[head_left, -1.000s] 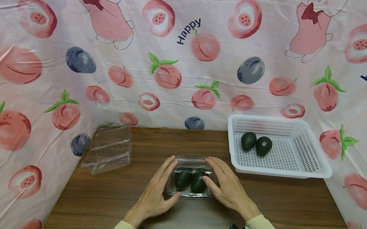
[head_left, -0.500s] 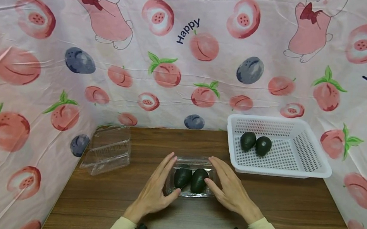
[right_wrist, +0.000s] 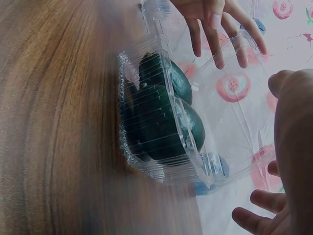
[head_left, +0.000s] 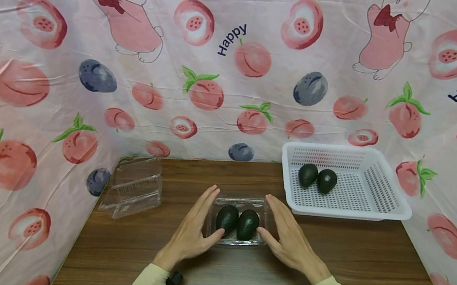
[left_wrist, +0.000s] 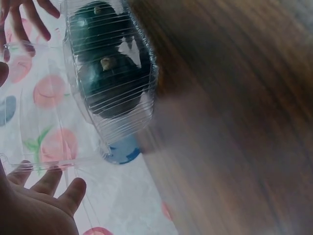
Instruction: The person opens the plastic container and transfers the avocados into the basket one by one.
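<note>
A clear plastic clamshell box (head_left: 240, 243) sits on the wooden table between both hands. Inside lie two dark green avocados, one at left (head_left: 227, 219) and one at right (head_left: 248, 224), side by side. The box's lid (right_wrist: 230, 117) stands raised away from them in the right wrist view. My left hand (head_left: 186, 236) is at the box's left side, fingers extended, thumb near the left avocado. On the opposite side is my right hand (head_left: 295, 244), also with straight fingers. In the left wrist view, left fingertips (left_wrist: 46, 181) are right at the lid's edge.
Another clear clamshell box (head_left: 133, 192) stands open at the table's back left. At the back right, a white perforated basket (head_left: 354, 213) holds two avocados (head_left: 317, 178). A fruit-patterned cloth (head_left: 212, 135) hangs behind the table and along both sides.
My hands have spread slightly apart, the right one moving a little rightward. The avocados in the box now show more clearly beneath them. The basket and the other box have not moved.
</note>
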Motion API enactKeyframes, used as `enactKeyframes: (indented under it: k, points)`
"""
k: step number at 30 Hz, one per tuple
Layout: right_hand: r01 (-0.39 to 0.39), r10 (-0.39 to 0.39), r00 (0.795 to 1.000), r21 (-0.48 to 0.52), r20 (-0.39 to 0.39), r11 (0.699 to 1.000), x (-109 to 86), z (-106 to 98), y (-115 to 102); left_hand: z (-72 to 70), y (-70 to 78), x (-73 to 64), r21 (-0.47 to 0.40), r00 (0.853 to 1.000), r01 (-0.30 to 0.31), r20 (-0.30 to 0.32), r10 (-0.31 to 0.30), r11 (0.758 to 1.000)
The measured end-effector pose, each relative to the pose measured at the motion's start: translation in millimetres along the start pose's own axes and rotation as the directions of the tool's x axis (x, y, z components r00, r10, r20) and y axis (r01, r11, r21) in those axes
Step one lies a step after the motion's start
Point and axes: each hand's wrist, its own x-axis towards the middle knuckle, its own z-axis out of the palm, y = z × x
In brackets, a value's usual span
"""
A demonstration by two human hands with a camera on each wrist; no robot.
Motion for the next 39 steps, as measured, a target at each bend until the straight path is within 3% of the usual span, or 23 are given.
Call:
enactKeyframes:
  k: [9, 22, 39]
  points:
    - [0.009, -0.008, 0.999, 0.006, -0.051, 1.0, -7.0, 1.6, 2.8, -4.1, -3.0, 7.8, -0.014, 1.0, 0.003, 0.016, -0.003, 1.0]
    - [-0.006, 0.006, 0.998, 0.004, -0.056, 1.0, -16.0, 6.9, 4.2, -7.7, -7.1, 16.4, -0.018, 0.999, 0.019, 0.033, -0.018, 1.0]
    - [-0.113, 0.114, 0.992, -0.006, 0.05, 0.994, -23.7, 19.5, 9.5, -12.5, -18.0, 40.8, -0.058, 0.999, 0.02, 0.046, -0.017, 0.998]
